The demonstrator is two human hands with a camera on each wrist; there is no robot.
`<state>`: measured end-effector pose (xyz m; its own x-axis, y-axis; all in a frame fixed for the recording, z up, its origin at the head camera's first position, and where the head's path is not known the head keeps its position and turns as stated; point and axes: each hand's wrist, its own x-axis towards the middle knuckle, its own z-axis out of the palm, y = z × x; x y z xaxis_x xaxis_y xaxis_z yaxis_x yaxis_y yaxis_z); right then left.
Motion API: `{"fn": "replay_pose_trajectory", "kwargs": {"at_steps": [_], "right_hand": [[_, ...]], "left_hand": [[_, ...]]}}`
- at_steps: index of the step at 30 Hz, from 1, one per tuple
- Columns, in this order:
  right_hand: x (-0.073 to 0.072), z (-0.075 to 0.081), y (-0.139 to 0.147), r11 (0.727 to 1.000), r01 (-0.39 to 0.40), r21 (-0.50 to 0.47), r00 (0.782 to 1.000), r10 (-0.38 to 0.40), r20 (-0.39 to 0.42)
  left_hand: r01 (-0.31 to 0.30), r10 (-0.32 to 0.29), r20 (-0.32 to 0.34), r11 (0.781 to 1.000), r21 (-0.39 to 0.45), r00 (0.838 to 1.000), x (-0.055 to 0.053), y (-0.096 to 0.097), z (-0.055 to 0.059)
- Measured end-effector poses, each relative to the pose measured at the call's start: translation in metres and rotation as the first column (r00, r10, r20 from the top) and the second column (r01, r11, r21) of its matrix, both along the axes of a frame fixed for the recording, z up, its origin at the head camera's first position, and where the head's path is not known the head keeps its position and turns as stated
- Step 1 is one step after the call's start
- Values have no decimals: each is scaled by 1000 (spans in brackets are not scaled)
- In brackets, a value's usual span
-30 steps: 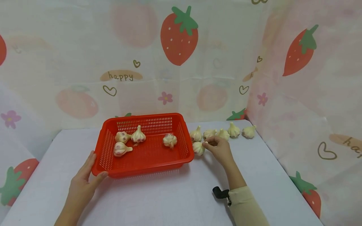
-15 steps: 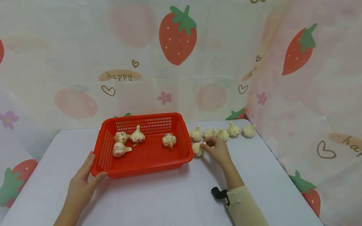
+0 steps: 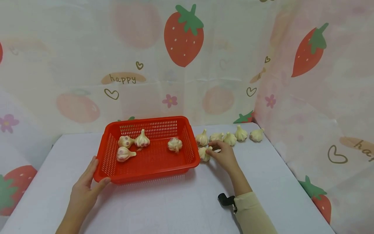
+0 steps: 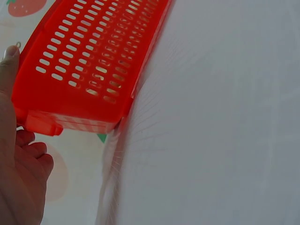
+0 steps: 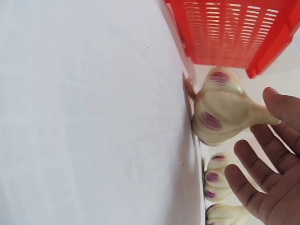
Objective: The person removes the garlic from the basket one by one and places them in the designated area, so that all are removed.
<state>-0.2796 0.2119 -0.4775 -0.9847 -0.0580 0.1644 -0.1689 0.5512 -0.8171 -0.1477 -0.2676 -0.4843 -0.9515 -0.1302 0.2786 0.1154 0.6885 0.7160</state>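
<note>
A red plastic basket point(image 3: 149, 167) with slotted walls stands on the table. Its left front corner is in my left hand point(image 3: 84, 191), thumb at the rim and fingers along the side. The left wrist view shows those fingers point(image 4: 35, 152) curled below the basket's rim. Just right of the basket, my right hand point(image 3: 226, 157) pinches the stem of a garlic bulb point(image 3: 204, 154) between thumb and index finger. In the right wrist view this bulb point(image 5: 225, 110) has purple patches, and its base is at the white cloth. The other right fingers spread beneath the stem.
Inside the basket lie several garlic bulbs, three grouped at the left point(image 3: 125, 154) and a single bulb point(image 3: 175, 145) toward the right. More garlic bulbs point(image 3: 241, 134) line the table's back right. A white cloth point(image 3: 163, 208) covers the table; a strawberry-print curtain point(image 3: 187, 97) hangs behind.
</note>
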Motion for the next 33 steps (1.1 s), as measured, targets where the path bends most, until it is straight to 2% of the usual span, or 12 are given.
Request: {"fn": "replay_pose_trajectory", "kwargs": {"at_steps": [6, 18, 23, 33], "right_hand": [[1, 5, 2, 999, -35, -15, 999, 35, -38], [5, 26, 12, 998, -30, -49, 994, 24, -106], [6, 35, 10, 997, -50, -53, 988, 41, -148], [24, 61, -8, 993, -105, -50, 978, 94, -187]], "left_hand": [[1, -1, 9, 1000, 2, 1000, 0, 0, 0], [6, -6, 20, 1000, 4, 1000, -1, -2, 1], [3, -3, 26, 1000, 8, 1000, -1, -1, 2], [-3, 4, 25, 1000, -13, 1000, 0, -1, 2]]}}
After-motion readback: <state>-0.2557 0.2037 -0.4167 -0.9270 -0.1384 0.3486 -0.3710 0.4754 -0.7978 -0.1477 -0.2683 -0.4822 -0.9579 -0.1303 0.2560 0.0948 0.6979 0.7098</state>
